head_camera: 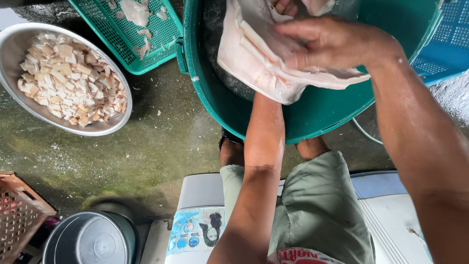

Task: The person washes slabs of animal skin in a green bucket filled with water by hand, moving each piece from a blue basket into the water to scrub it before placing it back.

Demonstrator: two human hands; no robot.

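Note:
A large pale slab of raw pork skin (254,58) lies folded in a big green tub (312,110). My right hand (332,44) presses flat on top of the slab, fingers spread. My left arm reaches under the slab; only the fingertips of my left hand (286,6) show at the top edge, curled around the slab's far side. Most of that hand is hidden by the meat.
A metal bowl (14,44) full of cut pale pieces sits at the left on wet concrete. A green plastic basket (122,44) with scraps stands behind it, a blue basket (449,44) at right, a brown crate (19,210) and dark pot (90,239) at lower left.

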